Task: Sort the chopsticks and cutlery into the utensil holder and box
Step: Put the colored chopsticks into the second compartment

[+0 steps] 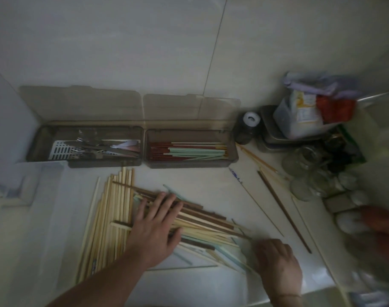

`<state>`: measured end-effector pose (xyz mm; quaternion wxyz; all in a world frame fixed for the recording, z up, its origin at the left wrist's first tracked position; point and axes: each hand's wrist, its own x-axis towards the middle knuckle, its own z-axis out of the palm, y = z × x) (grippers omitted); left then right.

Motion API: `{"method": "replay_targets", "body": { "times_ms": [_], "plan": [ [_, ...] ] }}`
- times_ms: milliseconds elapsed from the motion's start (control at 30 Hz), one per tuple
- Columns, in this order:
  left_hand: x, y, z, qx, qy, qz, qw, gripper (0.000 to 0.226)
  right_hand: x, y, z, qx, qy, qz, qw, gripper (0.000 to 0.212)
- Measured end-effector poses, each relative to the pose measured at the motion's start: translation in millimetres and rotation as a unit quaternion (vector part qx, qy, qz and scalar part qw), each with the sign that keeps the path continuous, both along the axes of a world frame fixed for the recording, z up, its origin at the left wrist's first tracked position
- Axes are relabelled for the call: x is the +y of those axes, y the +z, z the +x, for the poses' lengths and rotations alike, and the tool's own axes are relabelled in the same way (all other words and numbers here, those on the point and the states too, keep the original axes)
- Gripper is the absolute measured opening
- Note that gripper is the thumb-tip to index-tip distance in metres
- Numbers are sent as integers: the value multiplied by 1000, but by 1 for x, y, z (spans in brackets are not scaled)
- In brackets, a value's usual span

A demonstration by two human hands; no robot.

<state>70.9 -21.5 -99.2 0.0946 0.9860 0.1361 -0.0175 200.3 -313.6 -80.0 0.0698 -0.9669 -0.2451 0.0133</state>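
Chopsticks [122, 218] lie in a loose mixed pile on the pale worktop [206, 180], pale wood ones fanned at the left, dark brown and mint ones crossing to the right. Behind the pile, against the wall, two smoky plastic boxes sit side by side with lids up: left box [84, 160] holds metal cutlery over a white slotted tray, right box [191, 163] holds red-brown and mint chopsticks laid lengthwise. A few stray sticks lie well apart at the right, among them a dark brown chopstick [284, 211] and a thin pale one with a blue patterned end [255, 202]. Clutter crowds the right corner: dark bottle with white cap [247, 127], metal trays with a bag [300, 116] on top, glass jars [304, 171]. Left hand [155, 227] lies flat on the pile, fingers straight and spread, pressing the brown sticks, forearm coming in from lower left. Right hand [275, 260] is at the pile's right end, fingers curled down onto the mint stick ends; blurred, so cannot tell whether its grip is closed on any.
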Motion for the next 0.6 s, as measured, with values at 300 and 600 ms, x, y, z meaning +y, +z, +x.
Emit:
{"method": "replay_targets", "body": {
  "times_ms": [300,600],
  "plan": [
    [-1,2,0,-5,2,1,1000,62,45,55,34,79,-160,45,983,12],
    [0,4,0,5,8,-14,1000,62,184,67,106,9,158,173,972,25]
  ]
}}
